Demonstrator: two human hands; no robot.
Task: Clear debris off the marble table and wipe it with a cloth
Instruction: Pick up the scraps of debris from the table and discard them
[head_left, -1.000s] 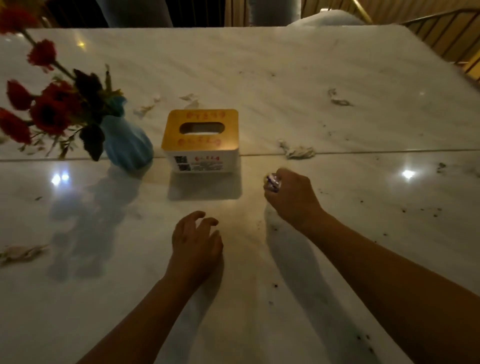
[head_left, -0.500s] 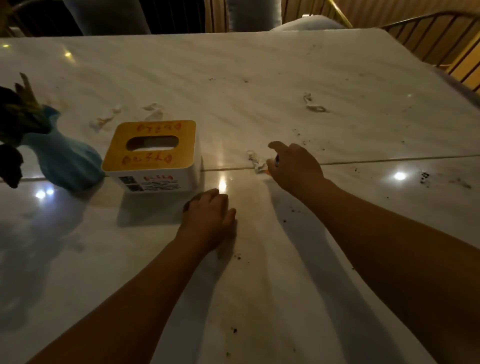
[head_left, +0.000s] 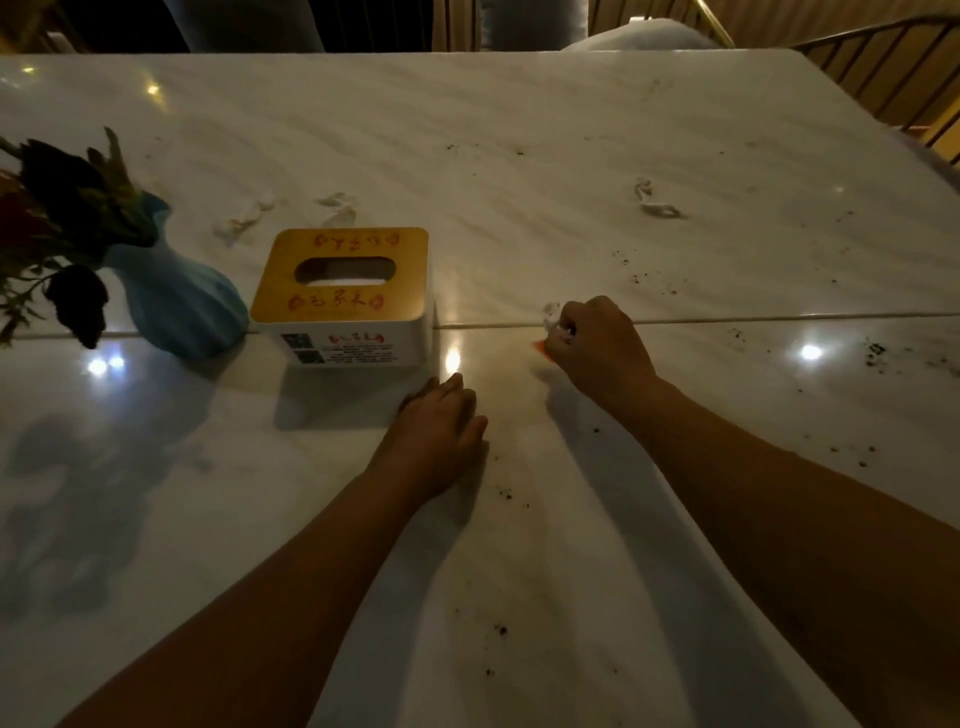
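Note:
The white marble table (head_left: 519, 156) carries scattered debris. My right hand (head_left: 597, 348) lies at the seam in the middle, fingers curled round crumpled scraps (head_left: 551, 317), a white tissue bit and a shiny wrapper poking out. My left hand (head_left: 441, 431) rests on the marble just in front of the tissue box, fingers loosely bent, holding nothing. More crumpled tissue scraps lie far right (head_left: 657, 205) and behind the box (head_left: 244, 218), (head_left: 337, 205). Dark crumbs (head_left: 878, 353) speckle the right side and the near middle.
A white tissue box (head_left: 343, 296) with a yellow wooden lid stands left of centre. A blue vase (head_left: 176, 296) with red and dark flowers stands at the left. A railing (head_left: 883, 67) runs past the far right corner. No cloth is in view.
My right hand reached forward from the near middle to the seam and closed round the white tissue scrap there. My left hand slid forward to the box's front corner.

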